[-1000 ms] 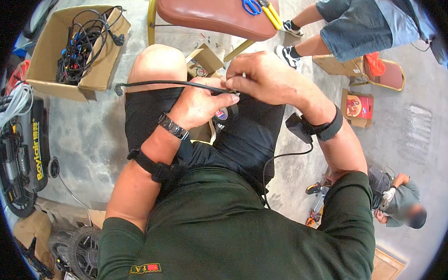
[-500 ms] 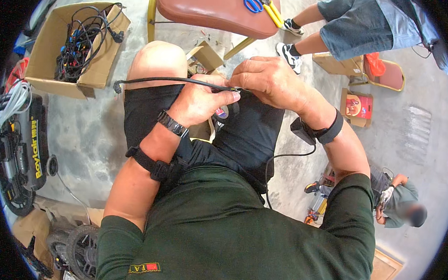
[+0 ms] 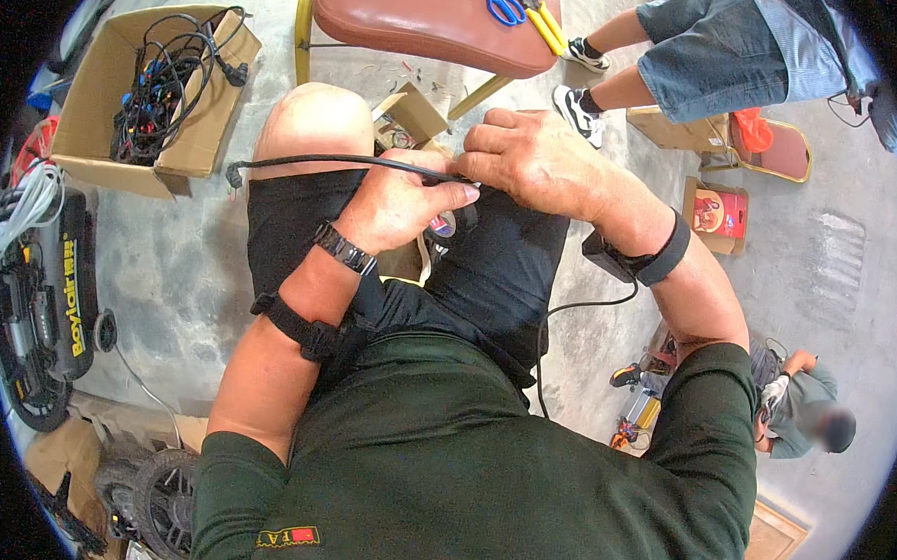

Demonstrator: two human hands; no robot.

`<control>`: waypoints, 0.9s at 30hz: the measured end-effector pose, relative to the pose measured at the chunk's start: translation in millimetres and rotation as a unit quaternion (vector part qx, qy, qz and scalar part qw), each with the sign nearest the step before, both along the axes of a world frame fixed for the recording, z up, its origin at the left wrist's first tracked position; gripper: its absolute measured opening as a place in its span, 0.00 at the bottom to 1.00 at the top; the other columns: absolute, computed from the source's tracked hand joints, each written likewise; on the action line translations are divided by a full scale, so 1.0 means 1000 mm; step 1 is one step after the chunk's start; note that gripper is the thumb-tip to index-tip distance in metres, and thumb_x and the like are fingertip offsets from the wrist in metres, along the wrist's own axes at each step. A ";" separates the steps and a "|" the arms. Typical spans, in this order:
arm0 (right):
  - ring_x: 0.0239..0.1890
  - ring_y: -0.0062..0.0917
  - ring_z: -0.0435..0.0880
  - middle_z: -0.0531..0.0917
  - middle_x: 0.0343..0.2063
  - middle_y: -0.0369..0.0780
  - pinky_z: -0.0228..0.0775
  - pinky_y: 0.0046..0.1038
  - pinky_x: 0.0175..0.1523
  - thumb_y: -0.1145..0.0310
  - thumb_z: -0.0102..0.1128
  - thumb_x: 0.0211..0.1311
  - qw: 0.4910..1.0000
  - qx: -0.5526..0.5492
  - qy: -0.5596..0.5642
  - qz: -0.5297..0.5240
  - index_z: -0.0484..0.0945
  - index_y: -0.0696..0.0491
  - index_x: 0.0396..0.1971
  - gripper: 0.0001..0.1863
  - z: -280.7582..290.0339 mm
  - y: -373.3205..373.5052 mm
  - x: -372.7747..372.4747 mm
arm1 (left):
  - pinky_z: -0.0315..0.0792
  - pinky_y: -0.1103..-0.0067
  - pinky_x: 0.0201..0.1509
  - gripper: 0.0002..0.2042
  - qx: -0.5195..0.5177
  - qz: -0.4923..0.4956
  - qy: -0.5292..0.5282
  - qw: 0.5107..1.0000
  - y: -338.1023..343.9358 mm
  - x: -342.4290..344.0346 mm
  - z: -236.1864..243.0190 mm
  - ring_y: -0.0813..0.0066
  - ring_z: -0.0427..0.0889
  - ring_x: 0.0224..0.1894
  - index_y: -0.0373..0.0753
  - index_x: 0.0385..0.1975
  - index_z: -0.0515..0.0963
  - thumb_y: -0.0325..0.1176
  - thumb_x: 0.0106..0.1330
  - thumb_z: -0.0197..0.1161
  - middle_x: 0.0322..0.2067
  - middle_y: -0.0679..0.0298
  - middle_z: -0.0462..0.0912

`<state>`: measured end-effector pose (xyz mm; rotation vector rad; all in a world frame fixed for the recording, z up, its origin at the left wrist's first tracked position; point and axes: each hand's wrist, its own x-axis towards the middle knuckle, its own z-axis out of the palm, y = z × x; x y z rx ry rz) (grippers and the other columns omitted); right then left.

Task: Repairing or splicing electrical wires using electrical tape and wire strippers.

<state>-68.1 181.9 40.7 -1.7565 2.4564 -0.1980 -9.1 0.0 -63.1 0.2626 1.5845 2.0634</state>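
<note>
A black cable [image 3: 324, 158] runs across above my lap, its connector end hanging out past my left knee. My left hand [image 3: 402, 198] pinches the cable near its other end, thumb pointing toward my right hand. Curled over that same end, my right hand [image 3: 524, 161] has its fingertips closed right against the left ones. What lies between the right fingertips is mostly hidden; it appears to be the cable's tip or its wires.
A cardboard box [image 3: 205, 134] full of black cables stands at left. Ahead, a brown padded chair [image 3: 420, 19] carries blue-handled scissors [image 3: 503, 4] and a yellow-handled tool [image 3: 546, 29]. A small open box [image 3: 416, 113] sits beneath. Two people [image 3: 713, 66] are at the right.
My right hand has shifted slightly and turned over the cable's end, closing in on the left fingertips. The left hand and the cable stay nearly in place.
</note>
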 end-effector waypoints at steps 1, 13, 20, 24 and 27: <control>0.33 0.30 0.79 0.76 0.27 0.35 0.75 0.31 0.35 0.67 0.59 0.48 0.999 0.032 0.008 0.003 0.81 0.50 0.34 0.11 0.003 0.000 0.000 | 0.73 0.83 0.32 0.08 -0.006 0.003 0.010 1.000 0.000 0.000 0.001 0.84 0.77 0.29 0.33 0.38 0.83 0.29 0.63 0.67 0.27 0.69 0.82; 0.36 0.37 0.83 0.81 0.28 0.42 0.77 0.35 0.38 0.67 0.60 0.51 0.981 0.179 -0.020 -0.072 0.79 0.54 0.29 0.08 0.030 -0.017 0.021 | 0.71 0.83 0.26 0.07 -0.002 0.044 0.008 0.999 0.008 0.001 -0.006 0.85 0.76 0.23 0.33 0.34 0.84 0.29 0.59 0.69 0.22 0.66 0.83; 0.36 0.43 0.84 0.80 0.29 0.45 0.76 0.40 0.40 0.68 0.61 0.50 0.974 0.142 -0.106 -0.142 0.77 0.54 0.32 0.09 0.026 -0.008 0.015 | 0.72 0.81 0.25 0.09 0.004 0.035 -0.004 0.999 0.004 0.001 -0.006 0.83 0.76 0.23 0.32 0.32 0.83 0.31 0.58 0.70 0.23 0.64 0.82; 0.37 0.35 0.79 0.77 0.32 0.38 0.74 0.35 0.39 0.73 0.63 0.49 0.991 0.082 -0.044 -0.098 0.77 0.51 0.40 0.15 0.034 0.000 0.017 | 0.73 0.82 0.31 0.06 -0.030 0.020 -0.006 0.999 0.001 0.000 -0.003 0.83 0.78 0.29 0.32 0.34 0.83 0.28 0.61 0.68 0.27 0.68 0.83; 0.35 0.32 0.79 0.76 0.30 0.37 0.74 0.33 0.37 0.72 0.61 0.49 0.997 0.059 0.001 -0.055 0.77 0.51 0.38 0.14 0.022 0.006 0.018 | 0.73 0.82 0.31 0.06 -0.041 0.021 0.031 0.998 0.001 -0.001 -0.007 0.83 0.78 0.29 0.32 0.34 0.83 0.28 0.61 0.69 0.27 0.68 0.83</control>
